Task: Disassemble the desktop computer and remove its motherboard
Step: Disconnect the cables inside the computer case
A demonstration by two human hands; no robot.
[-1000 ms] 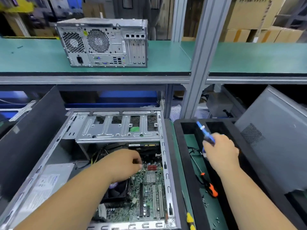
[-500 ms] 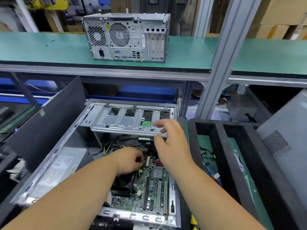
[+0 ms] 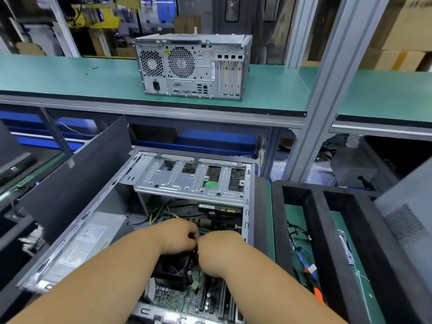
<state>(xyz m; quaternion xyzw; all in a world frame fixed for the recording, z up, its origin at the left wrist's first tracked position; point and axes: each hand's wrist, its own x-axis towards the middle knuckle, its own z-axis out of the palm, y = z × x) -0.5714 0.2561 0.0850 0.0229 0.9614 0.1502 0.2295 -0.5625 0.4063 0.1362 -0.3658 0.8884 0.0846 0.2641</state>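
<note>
Head view: my left hand [image 3: 180,237] and right hand [image 3: 218,250] meet, fingers curled, over the motherboard [image 3: 187,298]; what they grip is hidden. Case [image 3: 247,206] open; board still inside, drive cage [image 3: 189,181] still mounted.

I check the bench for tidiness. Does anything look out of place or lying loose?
Two small dark bits, too small to identify, lie loose on the upper green shelf, left of the closed computer. In the black tray on the right, blue cables lie tangled. Nothing looks damaged or spilled.
</note>
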